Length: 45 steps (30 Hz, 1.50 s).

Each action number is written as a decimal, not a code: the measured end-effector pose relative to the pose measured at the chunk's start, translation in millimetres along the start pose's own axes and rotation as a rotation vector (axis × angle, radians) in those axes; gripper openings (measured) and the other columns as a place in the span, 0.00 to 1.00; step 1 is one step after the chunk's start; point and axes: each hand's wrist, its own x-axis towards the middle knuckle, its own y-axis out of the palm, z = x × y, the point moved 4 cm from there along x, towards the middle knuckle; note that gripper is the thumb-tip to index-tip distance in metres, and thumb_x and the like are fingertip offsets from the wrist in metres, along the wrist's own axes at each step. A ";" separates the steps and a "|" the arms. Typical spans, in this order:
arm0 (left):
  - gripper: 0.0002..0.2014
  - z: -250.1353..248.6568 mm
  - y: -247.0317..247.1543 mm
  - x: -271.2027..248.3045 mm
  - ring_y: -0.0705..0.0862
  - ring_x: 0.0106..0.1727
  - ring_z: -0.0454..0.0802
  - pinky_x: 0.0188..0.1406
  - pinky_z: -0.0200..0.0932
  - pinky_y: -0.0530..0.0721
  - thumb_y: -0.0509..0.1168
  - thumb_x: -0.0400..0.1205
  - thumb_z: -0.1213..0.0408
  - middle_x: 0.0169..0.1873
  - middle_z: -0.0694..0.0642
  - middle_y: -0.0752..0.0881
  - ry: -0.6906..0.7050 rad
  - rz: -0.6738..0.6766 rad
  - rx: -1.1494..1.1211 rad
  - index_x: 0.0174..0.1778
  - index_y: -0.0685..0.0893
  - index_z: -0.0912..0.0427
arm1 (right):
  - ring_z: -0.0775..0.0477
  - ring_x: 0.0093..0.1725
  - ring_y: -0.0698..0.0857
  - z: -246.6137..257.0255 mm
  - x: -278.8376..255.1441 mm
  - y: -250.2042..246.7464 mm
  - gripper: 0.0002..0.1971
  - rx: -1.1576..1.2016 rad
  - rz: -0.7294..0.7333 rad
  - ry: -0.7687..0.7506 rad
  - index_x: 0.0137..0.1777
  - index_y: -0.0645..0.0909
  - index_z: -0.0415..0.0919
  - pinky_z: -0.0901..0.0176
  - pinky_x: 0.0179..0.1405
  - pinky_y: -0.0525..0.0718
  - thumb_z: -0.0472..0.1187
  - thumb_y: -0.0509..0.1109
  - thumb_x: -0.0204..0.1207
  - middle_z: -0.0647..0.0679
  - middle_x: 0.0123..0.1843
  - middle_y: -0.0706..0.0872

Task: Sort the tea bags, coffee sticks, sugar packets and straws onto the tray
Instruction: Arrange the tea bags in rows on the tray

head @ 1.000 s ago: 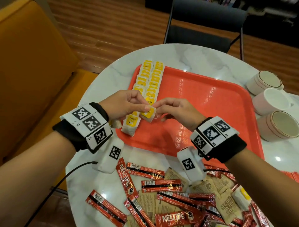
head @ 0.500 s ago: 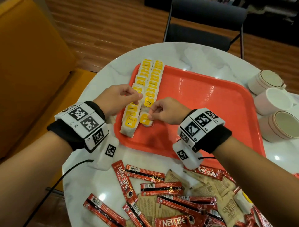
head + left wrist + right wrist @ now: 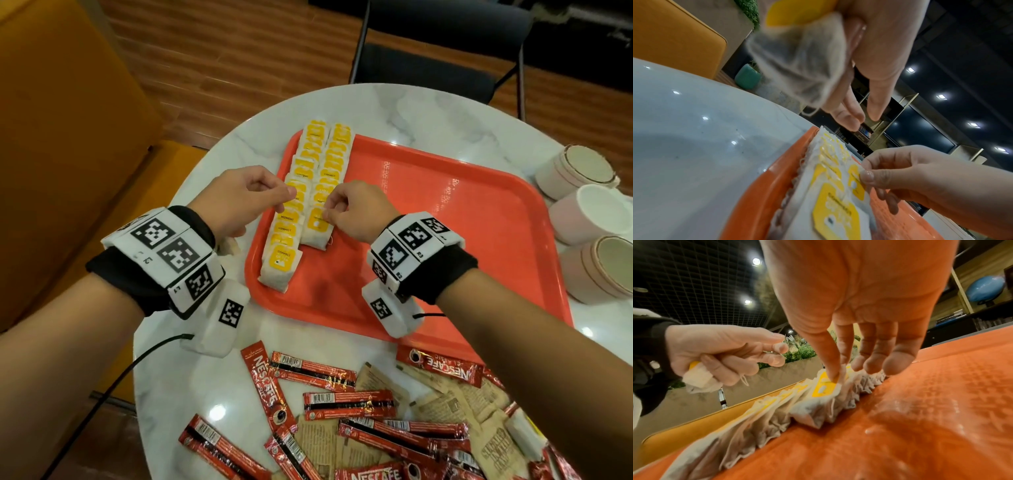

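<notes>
Left hand: The left hand (image 3: 239, 202) hovers at the outer edge of the tea-bag rows, its lower fingers curled round a spare tea bag (image 3: 803, 65) tucked in the palm, while thumb and forefinger reach toward the row beside it.
Left row: Just right of that hand, the longer row of tea bags (image 3: 291, 219) runs down the tray's near-left side, yellow tags up and overlapped like shingles.
Right row: A second, shorter row (image 3: 325, 192) lies touching the first; its front bag (image 3: 317, 226) now sits flat on the tray, where a second ago both hands held it in the air between them.
Right hand: The right hand (image 3: 356, 212) has come down with that bag; thumb and forefinger pinch its yellow tag and press it into line, the other fingers loosely bent over the row behind.
Tray: The red tray (image 3: 445, 240) is bare to the right of this hand, leaving room for the other groups.
Cups: Three pale cups (image 3: 596, 219) stand on the counter (image 3: 394, 106) beyond the tray's right rim.
Unsorted pile: Below both wrists, red coffee sticks (image 3: 349, 404) and brown sugar packets (image 3: 455, 407) lie mixed on the counter; no straws can be made out.
Meaning: One more tea bag is placed, and the spare in the left palm looks next. Coffee and sugar have yet to be started.
</notes>
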 end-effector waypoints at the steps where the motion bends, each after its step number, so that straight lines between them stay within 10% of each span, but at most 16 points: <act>1: 0.07 0.0 -0.3 0.0 0.63 0.15 0.40 0.14 0.31 0.61 0.68 0.77 0.53 0.34 0.49 0.84 -0.001 0.002 -0.002 0.38 0.81 0.52 | 0.53 0.47 0.74 -0.2 -0.6 1.2 0.09 -0.012 0.003 -0.010 0.52 0.82 0.38 0.63 0.41 0.70 0.42 0.68 0.76 0.49 0.46 0.76; 9: 0.06 0.9 -4.6 0.0 0.63 0.13 0.40 0.12 0.29 0.61 0.68 0.78 0.55 0.32 0.49 0.83 -0.007 -0.017 -0.003 0.40 0.81 0.52 | 0.47 0.43 0.78 15.8 -27.0 2.6 0.11 -0.093 0.017 -0.131 0.45 0.74 0.43 0.57 0.40 0.73 0.48 0.72 0.72 0.55 0.36 0.73; 17: 0.06 0.5 -5.9 -0.1 0.63 0.15 0.40 0.13 0.30 0.61 0.68 0.77 0.54 0.32 0.48 0.83 -0.014 -0.025 0.007 0.40 0.81 0.52 | 0.39 0.57 0.81 25.7 -29.3 26.1 0.08 -0.336 0.180 -0.147 0.55 0.79 0.44 0.53 0.48 0.76 0.44 0.63 0.79 0.43 0.58 0.81; 26: 0.11 -3.6 -9.6 -2.0 0.62 0.19 0.43 0.14 0.31 0.61 0.66 0.79 0.51 0.30 0.50 0.81 -0.017 -0.034 -0.002 0.38 0.80 0.54 | 0.43 0.54 0.82 25.4 -27.0 14.2 0.08 -0.297 0.173 -0.148 0.52 0.81 0.44 0.58 0.44 0.75 0.45 0.67 0.77 0.47 0.52 0.83; 30: 0.09 -14.6 -10.2 -1.1 0.60 0.16 0.40 0.12 0.29 0.57 0.62 0.81 0.54 0.29 0.48 0.78 -0.011 -0.029 -0.160 0.42 0.81 0.56 | 0.57 0.36 0.79 38.6 -34.6 3.6 0.13 0.053 0.193 -0.175 0.52 0.84 0.40 0.63 0.45 0.78 0.46 0.74 0.71 0.54 0.35 0.79; 34: 0.10 -26.7 -4.0 -3.3 0.58 0.12 0.38 0.11 0.25 0.55 0.58 0.83 0.56 0.27 0.45 0.76 -0.021 0.000 -0.402 0.40 0.80 0.53 | 0.53 0.38 0.84 55.3 -49.4 8.7 0.20 0.648 0.388 0.010 0.62 0.78 0.40 0.63 0.39 0.83 0.44 0.72 0.72 0.49 0.41 0.85; 40: 0.12 -30.2 12.4 -12.3 0.59 0.13 0.39 0.10 0.31 0.53 0.57 0.85 0.58 0.24 0.48 0.71 -0.003 -0.006 -0.635 0.39 0.80 0.57 | 0.52 0.33 0.84 63.8 -60.6 17.0 0.07 1.013 0.399 0.085 0.49 0.79 0.34 0.66 0.35 0.85 0.35 0.70 0.74 0.43 0.38 0.85; 45: 0.08 -32.9 17.2 -20.2 0.73 0.29 0.44 0.34 0.39 0.70 0.62 0.82 0.59 0.27 0.47 0.79 0.043 -0.057 -0.586 0.39 0.82 0.56 | 0.55 0.23 0.83 58.4 -66.0 10.4 0.05 1.111 0.371 0.103 0.39 0.77 0.35 0.69 0.26 0.83 0.31 0.66 0.77 0.43 0.29 0.85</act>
